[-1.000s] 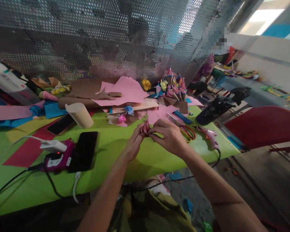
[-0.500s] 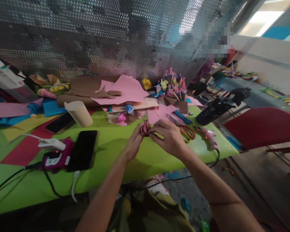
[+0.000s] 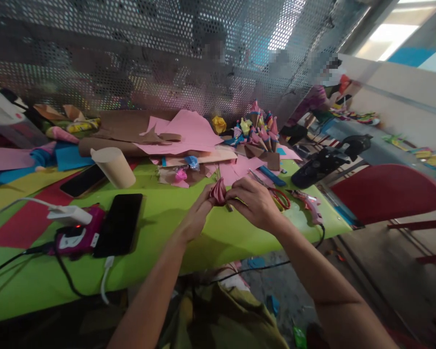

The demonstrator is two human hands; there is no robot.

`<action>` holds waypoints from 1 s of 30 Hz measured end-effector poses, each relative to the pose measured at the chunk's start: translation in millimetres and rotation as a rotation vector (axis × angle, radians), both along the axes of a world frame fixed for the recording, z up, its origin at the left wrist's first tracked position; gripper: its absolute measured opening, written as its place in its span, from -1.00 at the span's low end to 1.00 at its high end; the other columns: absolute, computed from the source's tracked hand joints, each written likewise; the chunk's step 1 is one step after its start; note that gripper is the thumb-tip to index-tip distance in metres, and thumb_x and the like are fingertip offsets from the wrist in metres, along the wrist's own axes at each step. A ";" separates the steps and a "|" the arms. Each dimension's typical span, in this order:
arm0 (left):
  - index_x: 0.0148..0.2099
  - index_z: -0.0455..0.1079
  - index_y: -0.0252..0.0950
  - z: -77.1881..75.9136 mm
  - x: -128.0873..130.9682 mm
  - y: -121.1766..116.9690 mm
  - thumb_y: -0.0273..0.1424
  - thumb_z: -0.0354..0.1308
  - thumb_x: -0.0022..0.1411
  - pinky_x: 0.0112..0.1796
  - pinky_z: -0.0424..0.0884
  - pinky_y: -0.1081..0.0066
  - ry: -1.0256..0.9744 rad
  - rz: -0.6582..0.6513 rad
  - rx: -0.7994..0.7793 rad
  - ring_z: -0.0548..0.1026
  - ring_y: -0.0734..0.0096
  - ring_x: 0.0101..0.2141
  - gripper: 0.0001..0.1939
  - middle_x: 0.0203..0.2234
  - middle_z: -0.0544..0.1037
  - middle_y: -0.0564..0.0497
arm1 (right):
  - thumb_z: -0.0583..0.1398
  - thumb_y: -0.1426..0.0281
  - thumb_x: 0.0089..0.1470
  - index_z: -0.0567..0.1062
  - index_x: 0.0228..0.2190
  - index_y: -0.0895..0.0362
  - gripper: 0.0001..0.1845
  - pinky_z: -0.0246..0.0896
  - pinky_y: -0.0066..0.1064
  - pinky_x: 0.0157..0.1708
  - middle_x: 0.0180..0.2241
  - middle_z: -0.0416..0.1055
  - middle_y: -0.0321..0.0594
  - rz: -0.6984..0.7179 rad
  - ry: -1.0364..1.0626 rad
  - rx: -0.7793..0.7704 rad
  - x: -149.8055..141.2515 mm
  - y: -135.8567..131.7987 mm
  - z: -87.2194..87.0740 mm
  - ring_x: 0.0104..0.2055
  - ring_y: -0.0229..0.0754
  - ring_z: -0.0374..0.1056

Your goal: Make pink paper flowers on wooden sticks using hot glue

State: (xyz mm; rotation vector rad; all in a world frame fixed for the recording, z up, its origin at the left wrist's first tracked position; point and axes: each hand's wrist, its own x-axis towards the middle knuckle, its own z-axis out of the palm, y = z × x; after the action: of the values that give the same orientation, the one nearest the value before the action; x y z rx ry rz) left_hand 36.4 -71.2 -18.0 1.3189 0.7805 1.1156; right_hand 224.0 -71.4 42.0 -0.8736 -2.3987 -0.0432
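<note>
Between my two hands, above the green table (image 3: 160, 237), is a small pleated pink paper piece (image 3: 218, 191), pointed at the top and striped with darker folds. My left hand (image 3: 199, 213) grips its left side, fingers closed. With thumb and fingertips, my right hand (image 3: 252, 203) pinches its right edge. A short brownish end shows just below the piece. Scissors (image 3: 281, 198) with red handles lie beyond my right hand, partly covered by it. To their right rests a pink glue gun (image 3: 312, 208), its cord running over the table edge.
Pink paper sheets (image 3: 189, 133) and a brown roll lie along the perforated metal screen. Several small paper cones (image 3: 257, 128) stand at the back. On the left are a beige cardboard tube (image 3: 114, 167), a black phone (image 3: 119, 225) and a purple power strip (image 3: 82, 232). A black bottle (image 3: 319, 162) stands right.
The pleated paper has turned and tilted a little, showing more of its striped side and a brownish end below. Both hands keep their grip. The view has shifted slightly to the right.
</note>
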 end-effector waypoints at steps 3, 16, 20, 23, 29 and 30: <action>0.11 0.42 -0.19 2.0 -0.5 -0.8 -0.27 0.01 0.29 0.20 0.21 0.21 -0.004 -0.009 0.007 0.34 0.16 0.12 -0.61 0.01 0.51 0.00 | 0.11 0.43 0.28 0.55 -0.26 0.07 -0.81 0.28 -0.31 -0.24 -0.29 0.41 -0.15 0.011 0.009 -0.022 2.8 -0.6 -1.2 -0.25 -0.12 0.35; 0.17 0.40 -0.13 -3.9 -4.7 -1.0 -0.22 -0.02 0.29 -0.06 0.33 0.29 0.040 -0.055 -0.027 0.39 0.18 -0.04 -0.55 -0.01 0.52 0.01 | 0.12 0.43 0.28 0.57 -0.24 0.05 -0.79 0.32 -0.35 -0.22 -0.28 0.42 -0.16 0.067 0.036 -0.045 11.0 -3.2 -2.5 -0.22 -0.14 0.40; 0.17 0.40 -0.12 -5.3 -4.6 -0.9 -0.19 -0.02 0.30 -0.11 0.33 0.29 0.040 -0.055 -0.034 0.40 0.17 -0.08 -0.55 -0.03 0.53 -0.01 | 0.12 0.42 0.28 0.57 -0.24 0.04 -0.79 0.34 -0.34 -0.23 -0.29 0.42 -0.16 0.062 0.045 -0.039 12.3 -3.4 -5.5 -0.23 -0.14 0.40; 0.16 0.41 -0.15 -4.6 -3.5 -1.6 -0.18 -0.03 0.33 -0.03 0.33 0.27 0.034 -0.058 -0.009 0.40 0.17 -0.05 -0.57 -0.04 0.53 -0.02 | 0.12 0.42 0.28 0.58 -0.24 0.05 -0.79 0.35 -0.34 -0.25 -0.30 0.43 -0.15 0.055 0.048 -0.026 12.6 -3.3 -8.4 -0.24 -0.14 0.40; 0.13 0.41 -0.19 0.1 -1.6 -3.6 -0.23 -0.06 0.38 0.12 0.29 0.24 0.010 -0.077 0.050 0.40 0.17 0.04 -0.61 0.01 0.51 -0.04 | 0.17 0.46 0.25 0.56 -0.26 0.10 -0.86 0.36 -0.36 -0.29 -0.33 0.43 -0.16 0.076 0.134 0.018 10.1 -5.4 -15.3 -0.29 -0.18 0.41; 0.13 0.41 -0.18 0.0 -1.6 -3.6 -0.24 -0.06 0.38 0.13 0.29 0.23 0.013 -0.076 0.051 0.40 0.16 0.05 -0.62 0.02 0.51 -0.04 | 0.20 0.45 0.23 0.56 -0.25 0.11 -0.89 0.36 -0.36 -0.30 -0.34 0.42 -0.16 0.073 0.151 0.010 9.5 -6.1 -16.7 -0.30 -0.17 0.41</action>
State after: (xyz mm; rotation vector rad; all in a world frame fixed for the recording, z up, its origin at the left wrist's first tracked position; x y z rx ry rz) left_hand 34.9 -74.8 -18.0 1.3892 0.7101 1.0737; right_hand 233.5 -77.5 25.3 -0.7562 -2.2845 0.0376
